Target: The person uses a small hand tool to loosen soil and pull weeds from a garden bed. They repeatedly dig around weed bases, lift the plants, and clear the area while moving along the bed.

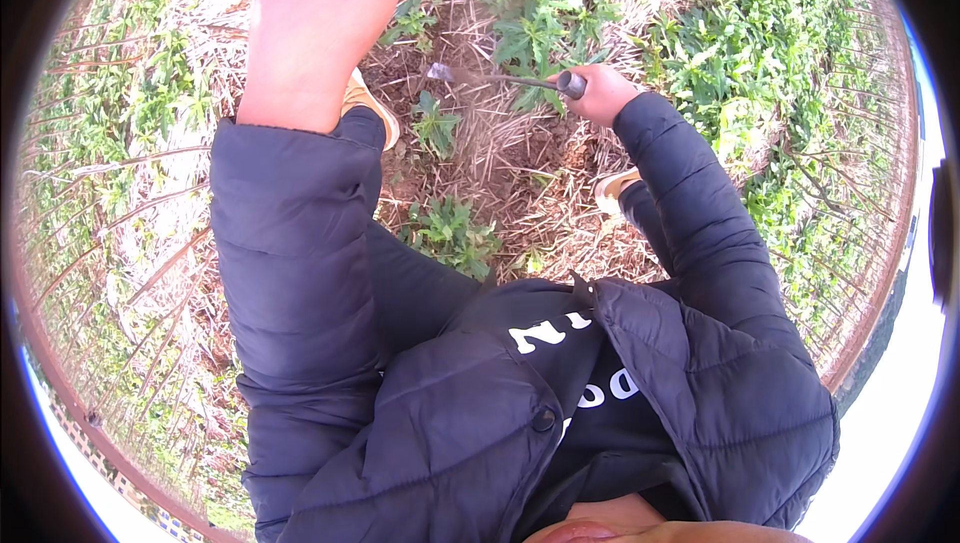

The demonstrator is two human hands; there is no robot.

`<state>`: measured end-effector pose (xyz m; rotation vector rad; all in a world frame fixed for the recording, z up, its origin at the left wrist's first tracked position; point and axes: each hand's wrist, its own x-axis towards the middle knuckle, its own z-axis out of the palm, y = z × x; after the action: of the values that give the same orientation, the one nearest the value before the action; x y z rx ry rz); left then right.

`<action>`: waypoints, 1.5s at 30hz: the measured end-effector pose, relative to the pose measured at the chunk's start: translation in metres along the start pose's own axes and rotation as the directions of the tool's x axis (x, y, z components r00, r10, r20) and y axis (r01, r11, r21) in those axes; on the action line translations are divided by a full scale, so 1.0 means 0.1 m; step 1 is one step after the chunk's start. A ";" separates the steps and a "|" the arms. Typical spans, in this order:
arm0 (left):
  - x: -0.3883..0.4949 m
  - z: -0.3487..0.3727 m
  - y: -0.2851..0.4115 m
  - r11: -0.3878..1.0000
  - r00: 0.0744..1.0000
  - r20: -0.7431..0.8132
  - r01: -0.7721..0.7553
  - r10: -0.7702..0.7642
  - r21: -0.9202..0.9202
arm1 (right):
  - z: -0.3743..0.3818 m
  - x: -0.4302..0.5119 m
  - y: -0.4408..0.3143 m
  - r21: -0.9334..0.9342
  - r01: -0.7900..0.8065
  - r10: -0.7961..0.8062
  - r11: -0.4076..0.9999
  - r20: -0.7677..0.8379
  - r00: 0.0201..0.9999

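My right hand (600, 92) grips the tubular handle of a small hand hoe (572, 85). Its thin metal shank runs left from my fist to a small pale blade (440, 72), blurred just above the soil. Large and close to the camera, my left hand (322, 25) is raised at the upper left. The top edge of the picture cuts off most of its fingers, so I cannot tell whether it holds anything. Between my feet a leafy green plant (436, 125) grows from bare brown soil (487, 175) strewn with dry straw, with another plant (457, 235) nearer to me.
Dense green weeds (705, 55) cover the ground ahead and to the right. Dry stalks (161, 265) and straw lie on the left. My yellowish left shoe (371, 111) and right shoe (615, 190) stand either side of the soil patch.
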<state>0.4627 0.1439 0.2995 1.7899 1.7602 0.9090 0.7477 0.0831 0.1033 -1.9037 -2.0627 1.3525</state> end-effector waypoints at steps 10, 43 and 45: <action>0.12 0.07 -0.03 0.999 0.999 0.032 -0.014 0.012 0.048 | 0.28 0.79 -0.65 -0.159 -0.041 0.040 0.986 -0.007 0.999; 0.21 0.42 -0.08 0.954 0.975 0.195 -0.158 0.110 0.255 | 0.68 -0.68 0.51 0.594 -0.472 0.337 0.652 0.331 0.881; 0.17 0.43 -0.07 0.957 0.971 0.212 -0.163 0.112 0.240 | 0.75 -0.70 0.64 0.835 -0.401 0.367 0.376 0.263 0.892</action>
<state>0.4887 0.1665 0.2679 2.1103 1.7035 0.5499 0.7757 -0.0241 0.0548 -1.7963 -0.5209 1.9737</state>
